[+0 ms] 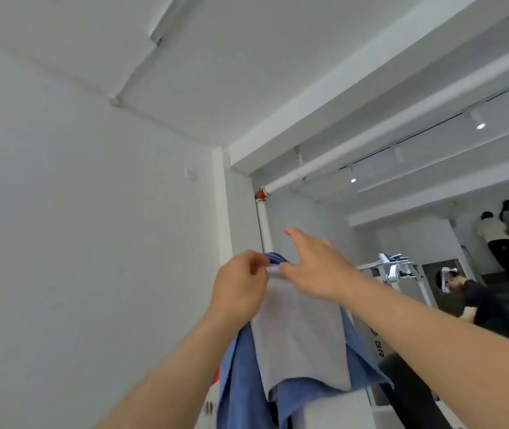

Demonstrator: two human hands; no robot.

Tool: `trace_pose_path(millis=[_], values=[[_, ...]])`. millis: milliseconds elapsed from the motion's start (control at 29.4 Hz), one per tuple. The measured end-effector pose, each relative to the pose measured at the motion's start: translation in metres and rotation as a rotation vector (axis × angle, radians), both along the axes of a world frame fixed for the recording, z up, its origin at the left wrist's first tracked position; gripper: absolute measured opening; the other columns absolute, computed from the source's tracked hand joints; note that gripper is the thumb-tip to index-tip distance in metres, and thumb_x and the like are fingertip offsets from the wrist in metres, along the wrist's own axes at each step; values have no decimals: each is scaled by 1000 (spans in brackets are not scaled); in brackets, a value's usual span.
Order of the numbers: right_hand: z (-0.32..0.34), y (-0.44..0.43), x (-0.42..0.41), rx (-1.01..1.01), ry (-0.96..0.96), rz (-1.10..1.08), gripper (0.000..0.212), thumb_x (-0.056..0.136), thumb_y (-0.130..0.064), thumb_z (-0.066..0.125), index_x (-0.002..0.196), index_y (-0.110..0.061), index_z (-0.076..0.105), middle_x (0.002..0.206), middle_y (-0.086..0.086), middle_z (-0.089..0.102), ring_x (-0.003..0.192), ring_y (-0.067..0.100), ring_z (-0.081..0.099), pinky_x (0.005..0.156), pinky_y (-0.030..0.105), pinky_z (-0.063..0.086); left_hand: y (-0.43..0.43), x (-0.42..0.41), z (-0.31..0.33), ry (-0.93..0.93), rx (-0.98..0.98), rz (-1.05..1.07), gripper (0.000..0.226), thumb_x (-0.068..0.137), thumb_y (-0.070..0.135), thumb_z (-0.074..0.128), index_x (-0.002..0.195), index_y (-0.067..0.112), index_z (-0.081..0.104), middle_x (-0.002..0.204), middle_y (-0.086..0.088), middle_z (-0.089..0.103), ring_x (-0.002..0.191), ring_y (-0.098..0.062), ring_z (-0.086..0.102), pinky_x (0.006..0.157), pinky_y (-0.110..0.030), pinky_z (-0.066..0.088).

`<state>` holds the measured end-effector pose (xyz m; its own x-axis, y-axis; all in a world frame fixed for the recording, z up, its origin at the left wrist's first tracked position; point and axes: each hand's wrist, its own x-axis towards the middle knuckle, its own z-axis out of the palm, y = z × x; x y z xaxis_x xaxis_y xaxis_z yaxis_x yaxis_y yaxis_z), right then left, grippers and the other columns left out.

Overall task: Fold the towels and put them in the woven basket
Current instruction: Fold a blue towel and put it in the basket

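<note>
A grey towel (pixel 299 335) hangs in front of me, lifted up high, with a blue towel (pixel 241 385) draped behind and around it. My left hand (pixel 241 286) is closed on the grey towel's top edge at its left corner. My right hand (pixel 315 261) is spread flat with fingers apart, thumb touching the same top edge just to the right. The lower ends of both towels drop over a white surface (pixel 333 410) at the bottom. The woven basket is not in view.
The camera points up at a white wall (pixel 77 243) and ceiling beams. A white pipe (pixel 264 224) runs down the corner behind the towels. At right, a person sits by a white machine (pixel 398 270), and two people stand on stairs further back.
</note>
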<state>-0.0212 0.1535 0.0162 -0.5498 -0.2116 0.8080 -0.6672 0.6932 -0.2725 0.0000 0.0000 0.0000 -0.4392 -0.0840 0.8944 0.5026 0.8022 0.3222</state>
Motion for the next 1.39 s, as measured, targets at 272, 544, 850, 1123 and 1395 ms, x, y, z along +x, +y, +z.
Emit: trace_pose_path(millis=[272, 544, 850, 1123, 1395], values=[[33, 26, -91, -28, -265, 109, 22, 82, -17, 56, 62, -10, 48, 58, 4, 44, 52, 20, 40, 48, 23, 30, -13, -82, 42, -111, -19, 288, 35, 97, 29, 38, 126, 20, 56, 127, 0, 59, 115, -21, 53, 92, -28, 40], [25, 8, -146, 119, -327, 516, 22, 84, -47, 58, 102, -35, 65, 108, -9, 63, 100, 10, 59, 86, 27, 47, -38, -134, 68, -430, 200, 324, 28, 82, 30, 61, 76, 3, 62, 75, -10, 63, 65, -22, 54, 58, -28, 43], [51, -11, -124, 472, -147, 241, 31, 84, -41, 51, 108, -25, 64, 116, -4, 62, 105, 16, 58, 96, 33, 47, -34, -103, 99, 134, 660, -213, 33, 100, 27, 42, 119, 5, 57, 104, -8, 63, 67, -14, 57, 55, -25, 48], [60, -25, -95, 493, 27, -90, 65, 78, -42, 60, 138, -36, 36, 139, -3, 46, 123, 23, 45, 102, 46, 40, -103, -87, 85, 129, 620, 136, 32, 98, 17, 44, 128, 7, 48, 129, -9, 53, 112, -19, 54, 77, -20, 40], [18, -144, -22, -56, -227, 662, 70, 85, -24, 69, 143, -31, 30, 128, 1, 54, 102, 19, 64, 82, 37, 57, -157, -43, 31, -173, 814, -978, 21, 88, 12, 51, 106, 3, 59, 86, -11, 64, 83, -23, 64, 71, -28, 56]])
